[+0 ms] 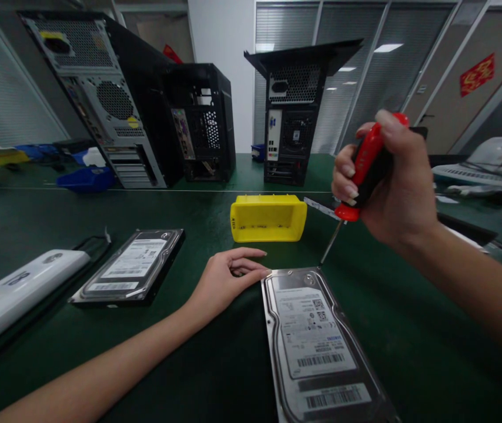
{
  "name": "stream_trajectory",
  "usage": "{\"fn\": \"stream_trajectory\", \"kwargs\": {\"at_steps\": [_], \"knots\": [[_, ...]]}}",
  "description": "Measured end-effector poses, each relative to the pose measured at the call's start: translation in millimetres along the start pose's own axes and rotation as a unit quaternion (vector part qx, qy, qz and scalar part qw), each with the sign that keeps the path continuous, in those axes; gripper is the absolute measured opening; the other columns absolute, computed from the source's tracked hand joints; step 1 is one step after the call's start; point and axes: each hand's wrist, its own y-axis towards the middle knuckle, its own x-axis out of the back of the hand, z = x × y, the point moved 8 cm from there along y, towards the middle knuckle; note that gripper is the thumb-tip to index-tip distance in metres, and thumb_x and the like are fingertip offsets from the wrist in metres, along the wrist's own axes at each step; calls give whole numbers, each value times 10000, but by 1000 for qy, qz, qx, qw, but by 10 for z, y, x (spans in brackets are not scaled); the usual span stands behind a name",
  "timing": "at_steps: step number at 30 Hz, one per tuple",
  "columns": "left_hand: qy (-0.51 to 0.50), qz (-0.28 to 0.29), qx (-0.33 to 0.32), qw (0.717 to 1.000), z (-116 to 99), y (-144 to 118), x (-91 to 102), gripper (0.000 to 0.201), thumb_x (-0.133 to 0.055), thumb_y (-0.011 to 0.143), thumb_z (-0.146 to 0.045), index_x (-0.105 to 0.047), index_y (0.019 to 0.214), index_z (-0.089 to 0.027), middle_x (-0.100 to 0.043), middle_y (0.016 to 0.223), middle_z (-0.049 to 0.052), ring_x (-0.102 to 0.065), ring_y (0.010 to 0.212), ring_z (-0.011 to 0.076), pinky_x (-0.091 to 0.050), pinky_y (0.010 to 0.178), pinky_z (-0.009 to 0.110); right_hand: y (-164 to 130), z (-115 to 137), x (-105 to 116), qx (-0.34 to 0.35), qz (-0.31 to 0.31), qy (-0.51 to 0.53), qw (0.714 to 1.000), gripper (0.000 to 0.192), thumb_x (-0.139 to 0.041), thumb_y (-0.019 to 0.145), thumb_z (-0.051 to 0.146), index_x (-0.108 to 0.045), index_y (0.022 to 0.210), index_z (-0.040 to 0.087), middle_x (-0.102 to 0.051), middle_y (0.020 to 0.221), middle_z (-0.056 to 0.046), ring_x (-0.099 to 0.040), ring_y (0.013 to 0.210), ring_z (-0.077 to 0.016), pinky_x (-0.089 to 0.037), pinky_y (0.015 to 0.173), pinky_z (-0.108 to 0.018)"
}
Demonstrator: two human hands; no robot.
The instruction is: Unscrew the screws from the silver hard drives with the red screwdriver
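A silver hard drive (317,335) with a white label lies flat on the green work surface in front of me. At its far left corner is my left hand (227,276), thumb tip on the corner and fingers loosely bent beside it, steadying it. My right hand (392,170) is wrapped around the red and black handle of a screwdriver (368,155), raised above the drive's far right corner. The tilted shaft points down, its tip at that corner. Whether a screw sits under the tip is too small to tell.
A yellow bin (268,235) stands just beyond the drive. Another hard drive (134,264) and a white power strip (22,288) lie to the left. Several computer cases, including a black one (293,117), stand at the back near a blue bin (86,179). Cables and devices lie far right.
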Motion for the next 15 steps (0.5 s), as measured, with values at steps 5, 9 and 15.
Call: {"fn": "stream_trajectory", "kwargs": {"at_steps": [5,9,15], "knots": [[12,-8,7,1000,-14,-10,25,382,-681,769,-350,-638,1098,-160,-757,894,58,-706,858,225,-523,810,344,11,-3,7,7,30,14,999,383,-404,858,584,-513,815,220,-440,594,20,-387,431,-90,-288,419,-234],[16,-13,15,1000,-36,-15,40,377,-686,767,-328,-644,1100,-157,-762,864,47,-704,882,230,-513,841,342,34,-17,26,8,33,2,999,358,-433,860,556,-538,829,215,-454,619,11,-408,455,-104,-299,428,-247],[1,-2,10,1000,-36,-17,26,397,-698,758,-327,-640,1121,-175,-758,904,32,-687,956,227,-483,914,344,49,-49,20,-8,38,1,999,411,-403,860,591,-543,840,205,-456,635,8,-412,464,-102,-305,439,-249]]}}
